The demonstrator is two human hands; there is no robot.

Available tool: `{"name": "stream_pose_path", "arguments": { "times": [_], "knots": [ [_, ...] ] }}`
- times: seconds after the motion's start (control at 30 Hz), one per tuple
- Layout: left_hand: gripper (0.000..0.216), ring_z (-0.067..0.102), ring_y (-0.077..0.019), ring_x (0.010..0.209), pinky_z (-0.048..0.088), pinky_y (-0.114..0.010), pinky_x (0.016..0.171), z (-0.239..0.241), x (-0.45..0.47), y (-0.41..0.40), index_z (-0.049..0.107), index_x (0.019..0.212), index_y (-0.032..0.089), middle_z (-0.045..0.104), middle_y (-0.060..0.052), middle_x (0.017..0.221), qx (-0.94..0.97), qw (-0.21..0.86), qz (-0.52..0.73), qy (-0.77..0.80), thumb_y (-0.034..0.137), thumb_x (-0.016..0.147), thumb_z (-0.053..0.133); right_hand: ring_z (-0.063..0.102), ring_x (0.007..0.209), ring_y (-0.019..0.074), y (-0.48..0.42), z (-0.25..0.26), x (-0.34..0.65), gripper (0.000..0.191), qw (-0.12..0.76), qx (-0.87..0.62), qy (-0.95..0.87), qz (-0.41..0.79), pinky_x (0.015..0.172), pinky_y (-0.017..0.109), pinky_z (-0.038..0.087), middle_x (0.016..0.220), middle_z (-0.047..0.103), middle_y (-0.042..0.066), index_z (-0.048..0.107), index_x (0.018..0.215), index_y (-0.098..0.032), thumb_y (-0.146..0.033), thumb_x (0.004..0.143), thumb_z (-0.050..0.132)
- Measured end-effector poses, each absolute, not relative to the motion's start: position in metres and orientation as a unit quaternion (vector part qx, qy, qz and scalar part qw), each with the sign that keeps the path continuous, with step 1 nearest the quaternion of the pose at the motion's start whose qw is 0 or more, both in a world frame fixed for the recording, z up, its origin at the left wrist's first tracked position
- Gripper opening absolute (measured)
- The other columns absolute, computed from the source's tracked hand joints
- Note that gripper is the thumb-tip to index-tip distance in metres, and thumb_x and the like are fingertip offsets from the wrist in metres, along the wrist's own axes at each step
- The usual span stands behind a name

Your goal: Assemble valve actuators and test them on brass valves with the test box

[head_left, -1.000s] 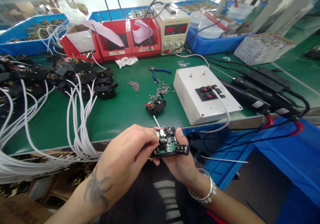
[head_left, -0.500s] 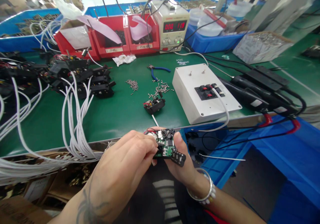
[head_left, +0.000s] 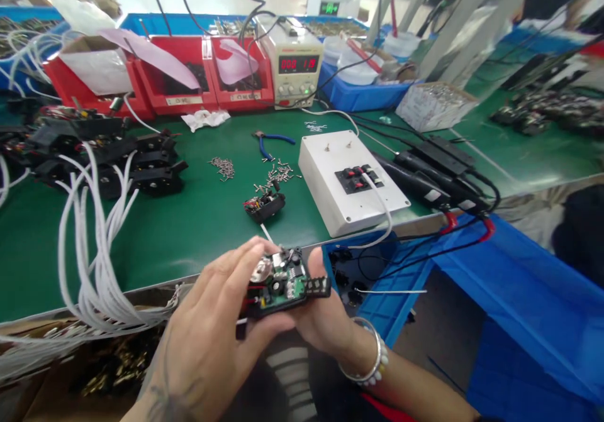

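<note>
We have the green circuit board in a black plastic casing point(head_left: 289, 285) before the near edge of the smooth green tabletop point(head_left: 189, 236), our left hand point(head_left: 219, 305) curled around its left side and our right hand point(head_left: 326, 321) gripping its right, presumably so its component side stays steady and visible. Beyond lie small silver metal fasteners point(head_left: 282, 173), seemingly heaped for easy reach.

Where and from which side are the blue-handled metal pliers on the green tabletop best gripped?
Probably grip the pliers by both blue handles, coming from the near right: they splay open that way, the metal head pointing far left. Small silver screws lie by the nearer handle's tip.
</note>
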State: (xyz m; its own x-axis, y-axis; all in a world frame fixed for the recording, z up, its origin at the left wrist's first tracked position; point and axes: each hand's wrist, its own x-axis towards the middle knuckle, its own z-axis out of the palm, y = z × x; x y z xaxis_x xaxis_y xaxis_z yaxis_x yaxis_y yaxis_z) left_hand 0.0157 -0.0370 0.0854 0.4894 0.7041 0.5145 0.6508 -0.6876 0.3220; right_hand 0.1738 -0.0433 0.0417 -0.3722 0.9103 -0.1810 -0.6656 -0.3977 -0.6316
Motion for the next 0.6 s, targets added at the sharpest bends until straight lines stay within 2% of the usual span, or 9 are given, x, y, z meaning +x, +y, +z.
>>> {"name": "stream_pose_path", "arguments": {
  "times": [0.07, 0.13, 0.17, 0.2, 0.27, 0.33, 0.43, 0.5, 0.6],
  "knots": [
    [0.058, 0.076, -0.0213, 0.096, 0.064, -0.028, 0.078, 0.075, 0.016, -0.038, 0.054, 0.133, 0.02, 0.076, -0.008, 0.114, 0.836, 0.116, 0.302, 0.444, 0.064, 0.095, 0.056, 0.066, 0.11, 0.024, -0.045, 0.045, 0.195, 0.084, 0.441, -0.285, -0.354, 0.774, 0.1, 0.039, 0.053, 0.118, 0.07, 0.012, 0.065, 0.137, -0.017, -0.085, 0.091, 0.048],
    [0.054, 0.077, -0.0201, 0.086, 0.065, -0.029, 0.072, 0.062, 0.012, -0.037, 0.055, 0.129, 0.026, 0.075, -0.004, 0.108, 0.799, 0.179, 0.303, 0.488, 0.065, 0.092, 0.06, 0.067, 0.103, 0.0203, -0.046, 0.049, 0.227, 0.063, 0.43, -0.361, -0.449, 0.695, 0.097, 0.034, 0.054, 0.111, 0.072, 0.011, 0.075, 0.121, -0.015, -0.071, 0.092, 0.064],
    [0.053, 0.076, -0.0207, 0.086, 0.065, -0.031, 0.073, 0.056, 0.009, -0.035, 0.056, 0.127, 0.027, 0.074, -0.004, 0.108, 0.773, 0.194, 0.317, 0.514, 0.065, 0.09, 0.064, 0.068, 0.095, 0.0178, -0.045, 0.05, 0.247, 0.052, 0.467, -0.415, -0.446, 0.641, 0.091, 0.03, 0.055, 0.103, 0.073, 0.01, 0.077, 0.112, -0.014, -0.061, 0.091, 0.072],
    [0.054, 0.076, -0.0217, 0.087, 0.065, -0.033, 0.075, 0.05, 0.006, -0.033, 0.057, 0.126, 0.027, 0.072, -0.005, 0.109, 0.742, 0.203, 0.336, 0.543, 0.064, 0.087, 0.067, 0.067, 0.081, 0.0145, -0.045, 0.051, 0.267, 0.042, 0.544, -0.46, -0.395, 0.58, 0.08, 0.025, 0.056, 0.09, 0.073, 0.007, 0.078, 0.102, -0.014, -0.054, 0.089, 0.078],
    [0.059, 0.074, -0.0237, 0.089, 0.065, -0.037, 0.078, 0.038, 0.001, -0.025, 0.058, 0.124, 0.025, 0.07, -0.007, 0.11, 0.678, 0.215, 0.372, 0.596, 0.063, 0.082, 0.074, 0.057, 0.061, 0.0096, -0.041, 0.048, 0.309, 0.031, 0.699, -0.502, -0.201, 0.468, 0.061, 0.02, 0.052, 0.071, 0.064, 0.002, 0.074, 0.093, -0.012, -0.041, 0.087, 0.082],
    [0.064, 0.072, -0.0255, 0.092, 0.063, -0.041, 0.082, 0.028, -0.001, -0.016, 0.059, 0.125, 0.024, 0.068, -0.008, 0.112, 0.63, 0.228, 0.392, 0.63, 0.063, 0.078, 0.077, 0.05, 0.052, 0.0065, -0.036, 0.041, 0.346, 0.026, 0.769, -0.494, -0.043, 0.403, 0.055, 0.019, 0.05, 0.071, 0.06, 0.001, 0.068, 0.091, -0.011, -0.035, 0.1, 0.066],
    [0.064, 0.069, -0.0274, 0.095, 0.06, -0.046, 0.087, 0.019, 0.002, -0.004, 0.059, 0.125, 0.022, 0.066, -0.01, 0.114, 0.62, 0.233, 0.395, 0.637, 0.06, 0.077, 0.079, 0.045, 0.049, 0.0026, -0.027, 0.026, 0.381, 0.041, 0.794, -0.475, 0.002, 0.379, 0.052, 0.014, 0.047, 0.077, 0.06, 0.002, 0.059, 0.084, -0.012, -0.035, 0.111, 0.039],
    [0.058, 0.068, -0.0274, 0.098, 0.06, -0.046, 0.088, 0.015, 0.004, 0.001, 0.061, 0.123, 0.022, 0.065, -0.009, 0.115, 0.64, 0.224, 0.392, 0.622, 0.053, 0.078, 0.079, 0.043, 0.047, 0.0019, -0.02, 0.019, 0.391, 0.037, 0.814, -0.455, -0.008, 0.361, 0.051, 0.013, 0.046, 0.078, 0.059, 0.001, 0.057, 0.088, -0.014, -0.034, 0.11, 0.036],
    [0.053, 0.068, -0.027, 0.104, 0.059, -0.043, 0.091, 0.012, 0.006, 0.004, 0.061, 0.125, 0.022, 0.065, -0.008, 0.119, 0.663, 0.213, 0.395, 0.599, 0.046, 0.081, 0.078, 0.041, 0.045, 0.0023, -0.009, 0.022, 0.398, 0.022, 0.84, -0.434, -0.049, 0.32, 0.049, 0.012, 0.045, 0.076, 0.056, -0.004, 0.056, 0.093, -0.019, -0.029, 0.107, 0.042]
  ]
}}
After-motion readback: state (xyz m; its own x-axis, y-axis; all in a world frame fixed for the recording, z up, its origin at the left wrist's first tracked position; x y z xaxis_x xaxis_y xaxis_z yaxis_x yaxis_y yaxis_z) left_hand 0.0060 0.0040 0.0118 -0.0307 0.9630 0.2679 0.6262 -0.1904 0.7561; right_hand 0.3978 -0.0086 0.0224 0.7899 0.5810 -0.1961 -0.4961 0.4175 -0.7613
